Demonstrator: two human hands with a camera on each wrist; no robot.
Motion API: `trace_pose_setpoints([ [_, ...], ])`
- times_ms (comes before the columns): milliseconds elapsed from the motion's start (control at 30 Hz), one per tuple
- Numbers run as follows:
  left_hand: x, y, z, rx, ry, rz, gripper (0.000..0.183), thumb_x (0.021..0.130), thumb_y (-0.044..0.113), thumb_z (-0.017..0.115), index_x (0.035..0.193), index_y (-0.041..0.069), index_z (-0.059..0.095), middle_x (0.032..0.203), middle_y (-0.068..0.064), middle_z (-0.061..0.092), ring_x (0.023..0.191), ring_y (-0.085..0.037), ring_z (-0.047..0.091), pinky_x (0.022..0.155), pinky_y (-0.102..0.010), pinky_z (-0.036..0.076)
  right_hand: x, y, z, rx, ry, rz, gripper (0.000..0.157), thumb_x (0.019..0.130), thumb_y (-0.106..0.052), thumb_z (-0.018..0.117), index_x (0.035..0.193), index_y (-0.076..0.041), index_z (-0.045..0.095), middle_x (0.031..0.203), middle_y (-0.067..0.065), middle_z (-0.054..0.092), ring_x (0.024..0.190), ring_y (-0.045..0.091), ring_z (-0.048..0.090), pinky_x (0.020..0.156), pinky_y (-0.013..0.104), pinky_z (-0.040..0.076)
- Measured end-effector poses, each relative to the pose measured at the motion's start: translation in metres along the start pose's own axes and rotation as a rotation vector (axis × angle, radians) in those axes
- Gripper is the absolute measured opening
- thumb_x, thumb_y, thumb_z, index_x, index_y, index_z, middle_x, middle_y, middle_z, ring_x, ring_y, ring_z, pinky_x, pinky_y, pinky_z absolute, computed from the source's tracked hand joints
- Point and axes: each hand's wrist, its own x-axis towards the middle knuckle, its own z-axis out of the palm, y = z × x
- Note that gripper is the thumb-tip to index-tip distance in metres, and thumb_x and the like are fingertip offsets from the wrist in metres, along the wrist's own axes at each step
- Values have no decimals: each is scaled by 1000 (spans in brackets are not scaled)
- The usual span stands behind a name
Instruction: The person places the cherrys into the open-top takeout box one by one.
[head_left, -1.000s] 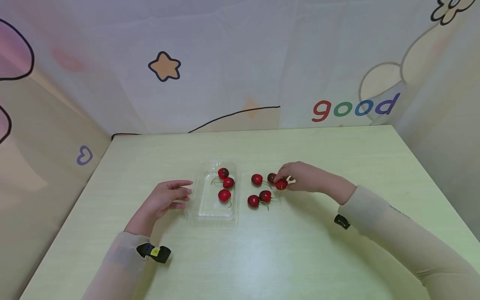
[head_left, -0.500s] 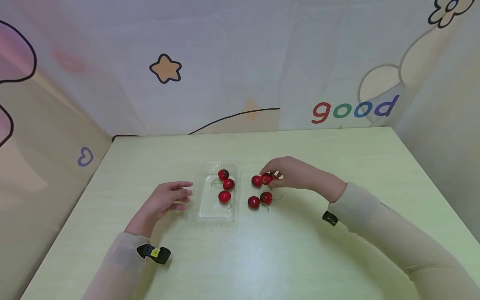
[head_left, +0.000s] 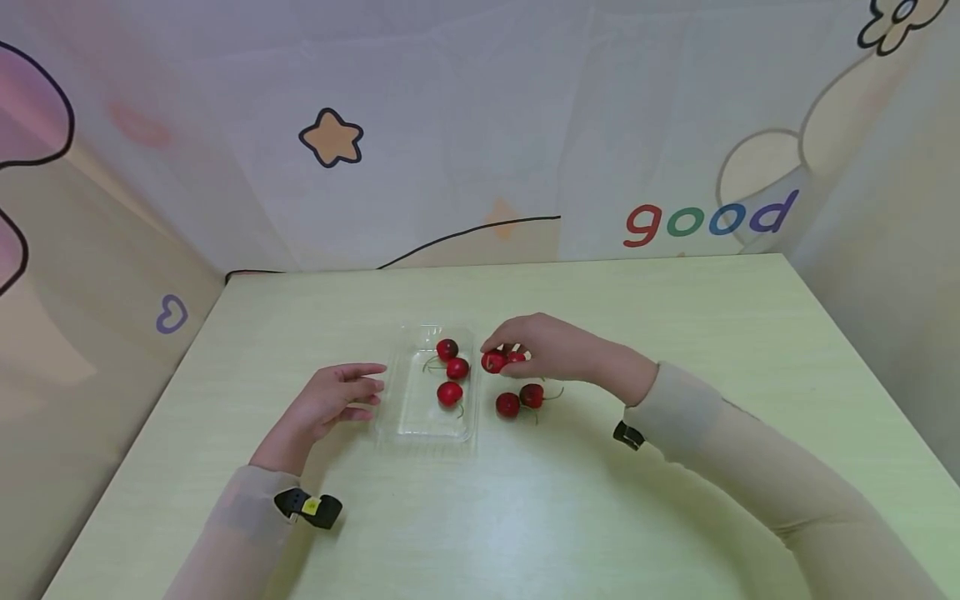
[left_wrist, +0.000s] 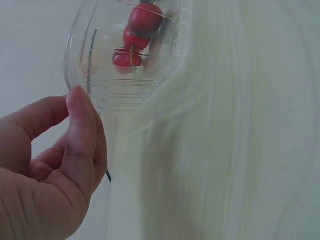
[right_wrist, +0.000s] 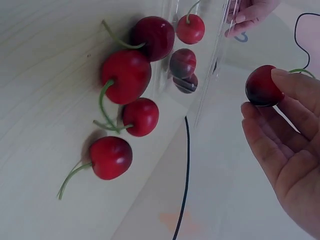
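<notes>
My right hand (head_left: 558, 346) pinches a dark red cherry (right_wrist: 261, 87) between thumb and fingers, just right of a clear plastic container (head_left: 475, 421). In the right wrist view the cherry hangs in the air with its green stem behind the thumb. Three cherries (head_left: 449, 394) lie inside the container. At its left edge, my left hand (head_left: 333, 396) holds the rim (left_wrist: 73, 60) between thumb and finger. Several other cherries (right_wrist: 126, 76) with stems lie on the table to the right of the container, some partly behind my right hand in the head view.
The pale wood-look table (head_left: 525, 517) stretches around the container. Behind it hangs a printed cloth backdrop (head_left: 465, 108) with a star, a flower and coloured letters. A dark strap (head_left: 307, 506) is on my left sleeve.
My right hand has moved left with the pinched cherry, past the upper loose cherries towards the container. My left hand and the cherries in the container have stayed where they were.
</notes>
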Motion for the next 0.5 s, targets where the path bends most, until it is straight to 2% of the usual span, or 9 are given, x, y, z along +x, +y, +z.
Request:
trace_pose_setpoints([
  [300,-3,0,0,-9,-17,16,48,103,13,60,147,-3,50,100,1,71,81,-6,65,67,-19,61,14,-11,8,-15,-16,-37,36,95,-13,71,130,-7,69,121,6,72,107,27,67,91,32,56],
  [500,-3,1,1,-9,-17,12,48,103,13,60,148,-3,50,100,1,71,81,-6,65,67,-18,60,22,-16,13,-6,-30,-65,32,95,-11,71,126,-5,69,120,7,72,109,25,69,100,37,56],
])
